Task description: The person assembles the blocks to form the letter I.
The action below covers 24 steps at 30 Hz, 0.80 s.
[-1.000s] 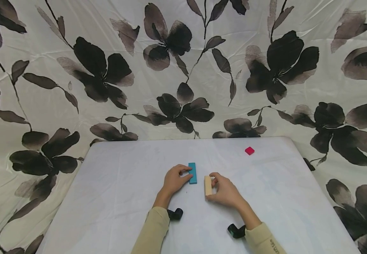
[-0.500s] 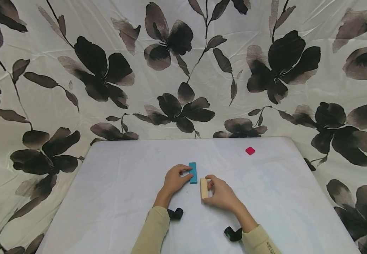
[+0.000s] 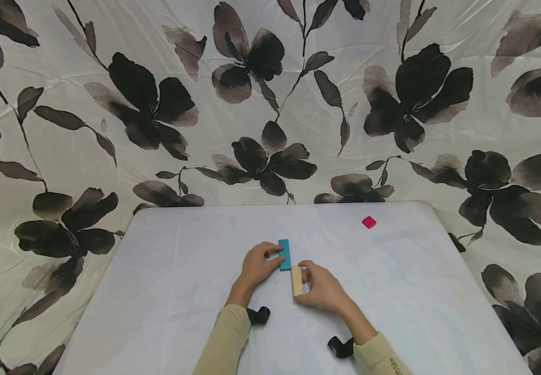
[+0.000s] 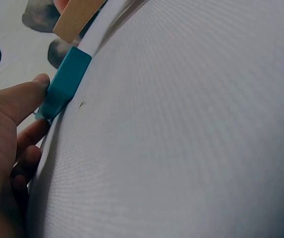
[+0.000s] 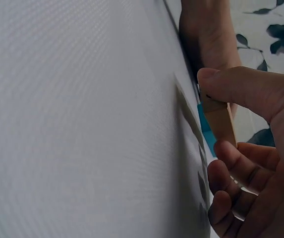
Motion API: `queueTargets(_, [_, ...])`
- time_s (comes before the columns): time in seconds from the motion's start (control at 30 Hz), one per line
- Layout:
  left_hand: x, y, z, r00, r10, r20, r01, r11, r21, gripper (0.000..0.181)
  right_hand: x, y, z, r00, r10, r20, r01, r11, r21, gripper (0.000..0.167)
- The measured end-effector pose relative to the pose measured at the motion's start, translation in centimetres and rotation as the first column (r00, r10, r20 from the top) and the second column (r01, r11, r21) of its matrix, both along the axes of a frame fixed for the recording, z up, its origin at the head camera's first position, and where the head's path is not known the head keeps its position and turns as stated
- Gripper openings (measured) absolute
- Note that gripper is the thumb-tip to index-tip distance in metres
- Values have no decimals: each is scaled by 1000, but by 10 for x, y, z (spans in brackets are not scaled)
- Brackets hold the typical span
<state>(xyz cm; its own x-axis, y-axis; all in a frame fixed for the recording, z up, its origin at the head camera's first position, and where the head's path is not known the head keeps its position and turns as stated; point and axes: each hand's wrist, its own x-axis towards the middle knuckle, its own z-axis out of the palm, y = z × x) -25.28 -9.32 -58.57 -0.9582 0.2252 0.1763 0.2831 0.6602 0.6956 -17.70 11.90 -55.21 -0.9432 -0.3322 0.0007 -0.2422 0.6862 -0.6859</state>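
Observation:
On the white tabletop lies a flat blue block (image 3: 286, 256), its long side running away from me. My left hand (image 3: 255, 264) pinches it near its left side; in the left wrist view thumb and fingers grip one end of the blue block (image 4: 68, 77). A pale wooden block (image 3: 297, 283) is held by my right hand (image 3: 324, 288), thumb on the near end and a finger on the far end. The wooden block's far end is close to the blue block's near right corner; touching or apart, I cannot tell. A shadow below it shows in the right wrist view.
A small red block (image 3: 368, 222) lies near the back right of the white-covered table (image 3: 181, 312). Behind the table hangs a floral cloth (image 3: 336, 120). Black devices sit at the left wrist (image 3: 259, 315) and right wrist (image 3: 340, 347).
My right hand has carried the wooden block left and toward me, close to the blue block's near end. The left hand and blue block have stayed in place.

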Motion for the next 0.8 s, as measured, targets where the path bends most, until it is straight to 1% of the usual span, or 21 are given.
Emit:
queueTargets(0.13, [0, 0, -1, 1000, -2, -4, 2, 1000, 6, 26, 2, -2, -2, 1000, 12, 9, -12, 1000, -6, 78])
queueTargets(0.37, [2, 1, -1, 1000, -4, -13, 5, 1000, 13, 25, 5, -5, -3, 1000, 18, -3, -18, 1000, -9, 78])
queueTargets(0.6, [2, 0, -1, 1000, -4, -15, 4, 1000, 13, 26, 5, -9, -5, 999, 32, -11, -32, 999, 0, 77])
queueTargets(0.8, [1, 0, 0, 999, -5, -32, 6, 1000, 27, 26, 3, -12, -5, 999, 42, -16, -42, 999, -1, 77])
